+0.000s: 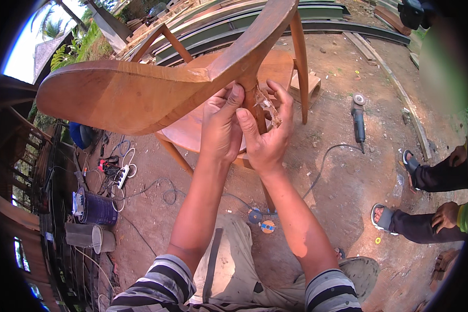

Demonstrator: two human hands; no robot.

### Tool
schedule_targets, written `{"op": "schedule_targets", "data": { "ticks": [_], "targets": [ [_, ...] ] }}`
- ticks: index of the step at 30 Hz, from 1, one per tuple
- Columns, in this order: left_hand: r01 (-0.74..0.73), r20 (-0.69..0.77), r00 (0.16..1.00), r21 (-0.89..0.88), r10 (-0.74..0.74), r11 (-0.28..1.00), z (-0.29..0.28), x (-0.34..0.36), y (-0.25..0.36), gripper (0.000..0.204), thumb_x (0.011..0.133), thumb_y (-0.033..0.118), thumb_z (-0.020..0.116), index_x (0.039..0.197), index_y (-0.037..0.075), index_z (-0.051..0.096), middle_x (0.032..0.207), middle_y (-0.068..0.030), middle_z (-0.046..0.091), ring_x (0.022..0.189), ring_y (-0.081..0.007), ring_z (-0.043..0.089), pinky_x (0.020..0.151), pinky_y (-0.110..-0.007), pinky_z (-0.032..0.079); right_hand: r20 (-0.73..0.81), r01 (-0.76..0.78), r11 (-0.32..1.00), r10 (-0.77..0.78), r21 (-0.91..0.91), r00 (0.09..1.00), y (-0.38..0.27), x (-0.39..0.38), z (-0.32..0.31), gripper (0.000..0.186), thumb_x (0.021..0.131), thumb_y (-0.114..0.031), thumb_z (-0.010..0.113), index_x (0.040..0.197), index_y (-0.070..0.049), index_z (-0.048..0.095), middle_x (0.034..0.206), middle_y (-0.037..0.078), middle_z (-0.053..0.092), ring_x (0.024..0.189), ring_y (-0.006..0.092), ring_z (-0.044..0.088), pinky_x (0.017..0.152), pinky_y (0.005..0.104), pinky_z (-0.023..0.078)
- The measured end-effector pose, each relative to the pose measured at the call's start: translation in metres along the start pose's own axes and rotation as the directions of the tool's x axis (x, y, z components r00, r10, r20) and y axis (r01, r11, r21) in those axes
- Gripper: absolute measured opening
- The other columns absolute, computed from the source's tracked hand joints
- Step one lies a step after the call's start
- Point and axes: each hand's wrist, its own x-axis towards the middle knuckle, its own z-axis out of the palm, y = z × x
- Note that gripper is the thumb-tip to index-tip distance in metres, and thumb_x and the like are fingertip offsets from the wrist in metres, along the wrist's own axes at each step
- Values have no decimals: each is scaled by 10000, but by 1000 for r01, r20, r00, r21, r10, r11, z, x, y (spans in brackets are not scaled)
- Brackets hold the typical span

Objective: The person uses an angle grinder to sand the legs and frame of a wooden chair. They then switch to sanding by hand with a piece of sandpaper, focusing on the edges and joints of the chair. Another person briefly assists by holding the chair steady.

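Note:
A brown wooden chair stands before me, its broad curved backrest sweeping across the upper left. Where the rear post meets that rail, both my hands are at work. My left hand is closed beside the post, thumb and index finger pinched together; what is between them is hidden. Around the post's other side curls my right hand, thumb in front and fingers bent. A crumpled strip of clear plastic film runs from the joint down into its fingers.
An angle grinder lies on the dirt at right, its cord trailing left. Discs lie below the chair. Left are a power strip, tangled cords and a dark bucket. At right sits another person's sandaled foot. Timber lies beyond.

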Motion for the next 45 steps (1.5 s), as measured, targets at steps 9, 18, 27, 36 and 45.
{"op": "schedule_targets", "data": {
  "ticks": [9, 18, 27, 36, 45],
  "targets": [
    [-35, -27, 999, -22, 35, 999, 5, -2, -4, 339, 1077, 208, 560, 1382, 67, 513, 1280, -88, 633, 1203, -207, 619, 1062, -385, 496, -217, 113, 991, -127, -76, 968, -16, 35, 4, 69, 894, -45, 783, 937, -31, 730, 844, 70, 696, 721, 217, 680, 626, 334, 522],
    [-141, -155, 974, 159, 166, 977, 19, -6, -15, 356, 1084, 288, 547, 1345, 46, 544, 1173, -104, 673, 1041, -207, 657, 919, -370, 544, -168, -265, 964, 266, 29, 949, 21, 57, -18, 112, 995, -121, 706, 970, -16, 679, 811, 4, 664, 632, 65, 590, 566, 243, 490],
    [-279, -254, 914, 176, 317, 944, 27, -3, -29, 308, 1093, 242, 531, 1316, 34, 576, 1164, -112, 694, 1049, -182, 681, 902, -350, 578, 28, -2, 970, -5, 243, 1000, -3, 59, -9, 173, 940, -96, 733, 1081, 5, 736, 997, 136, 712, 852, 240, 714, 711, 338, 573],
    [-358, -273, 862, 266, 426, 895, 39, -3, -28, 250, 1088, 200, 555, 1241, 16, 628, 1138, -83, 704, 1023, -143, 676, 891, -302, 559, 11, 1, 979, -3, 203, 1000, 2, 63, -6, 58, 909, 3, 709, 951, 36, 733, 859, 134, 714, 707, 214, 697, 619, 328, 535],
    [-64, -119, 989, 164, 85, 984, 7, -9, -9, 404, 1074, 330, 530, 1312, 10, 594, 1190, -104, 702, 1084, -197, 678, 937, -356, 533, 396, -363, 886, 234, 290, 888, 20, 87, -7, 155, 944, -64, 676, 964, 74, 745, 682, 61, 675, 639, 64, 581, 589, 271, 475]
  ]
}}
